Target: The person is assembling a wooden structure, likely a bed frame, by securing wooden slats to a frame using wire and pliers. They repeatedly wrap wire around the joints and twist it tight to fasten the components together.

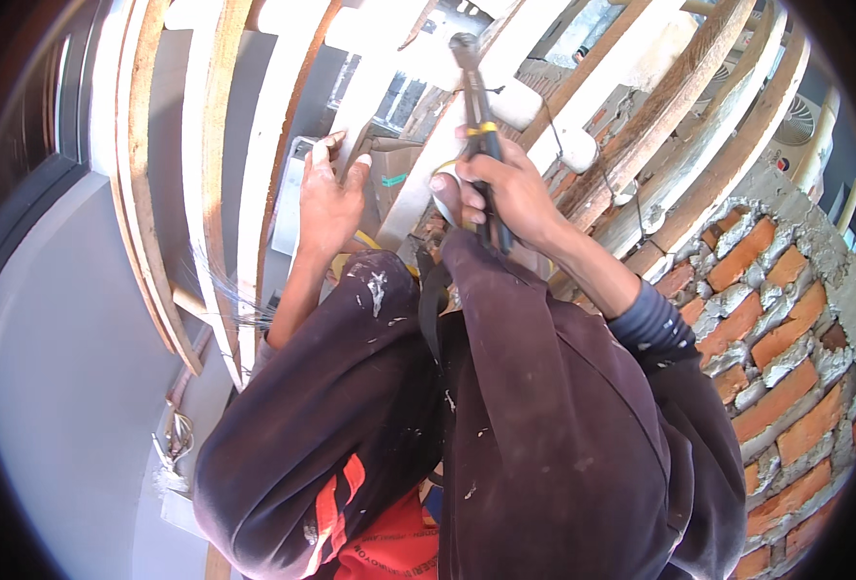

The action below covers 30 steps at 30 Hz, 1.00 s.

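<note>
My right hand [505, 188] is closed around a pair of pliers [474, 101] with dark handles and yellow bands; the metal head points away from me. My left hand [329, 198] is at a pale wooden batten [360, 106], its fingers on one side and its thumb on the other. A cardboard box [396, 164] shows behind that thumb. Below the left wrist, a bundle of thin wires [223, 282] fans out over the battens. My knees, in dark paint-spotted trousers, are bent beneath both hands.
Sunlit wooden battens [217, 126] run across the view with gaps between them. Light round poles [577, 150] cross beneath, some tied with dark wire. A rough brick wall [776, 396] rises at right. A grey wall [56, 387] and dark window frame [70, 135] stand at left.
</note>
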{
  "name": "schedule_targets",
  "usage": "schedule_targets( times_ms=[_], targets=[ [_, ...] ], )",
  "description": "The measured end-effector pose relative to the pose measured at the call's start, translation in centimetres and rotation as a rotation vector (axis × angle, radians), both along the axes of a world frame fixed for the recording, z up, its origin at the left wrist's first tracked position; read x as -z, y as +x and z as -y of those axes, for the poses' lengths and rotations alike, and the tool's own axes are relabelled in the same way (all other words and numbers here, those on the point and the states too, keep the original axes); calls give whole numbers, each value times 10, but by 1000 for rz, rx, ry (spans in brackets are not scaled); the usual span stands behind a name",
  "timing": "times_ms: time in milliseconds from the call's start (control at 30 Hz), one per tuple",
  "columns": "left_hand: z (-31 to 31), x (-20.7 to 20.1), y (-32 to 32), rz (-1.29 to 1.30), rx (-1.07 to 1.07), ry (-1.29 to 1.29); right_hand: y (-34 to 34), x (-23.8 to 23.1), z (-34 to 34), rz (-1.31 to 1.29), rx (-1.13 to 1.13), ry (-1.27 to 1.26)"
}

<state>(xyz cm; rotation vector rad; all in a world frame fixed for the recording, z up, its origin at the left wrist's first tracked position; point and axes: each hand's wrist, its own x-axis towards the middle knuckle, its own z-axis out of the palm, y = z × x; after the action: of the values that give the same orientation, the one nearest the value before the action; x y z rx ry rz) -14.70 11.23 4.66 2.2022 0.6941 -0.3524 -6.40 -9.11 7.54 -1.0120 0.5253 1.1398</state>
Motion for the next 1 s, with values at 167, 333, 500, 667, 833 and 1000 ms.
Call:
schedule_targets(
  times_ms=[167, 333, 500, 667, 833, 1000],
  targets=[
    [-8, 2, -7, 9, 57, 158, -14, 27, -30, 676, -400, -522],
    [-9, 34, -32, -60, 166, 257, 55, 31, 8, 1632, -860, -646],
    [-9, 48, -36, -228, 254, 263, 152, 24, 31, 2070, -1399, -723],
    [-8, 47, -34, -319, 276, 229, 199, 33, 14, 2455, -1465, -527],
    [-10, 43, -31, -365, 254, 136, 214, 37, -7, 2346, -1457, -542],
    [-11, 40, -29, -378, 242, 100, 227, 39, -12, 2459, -1527, -251]
  ],
)
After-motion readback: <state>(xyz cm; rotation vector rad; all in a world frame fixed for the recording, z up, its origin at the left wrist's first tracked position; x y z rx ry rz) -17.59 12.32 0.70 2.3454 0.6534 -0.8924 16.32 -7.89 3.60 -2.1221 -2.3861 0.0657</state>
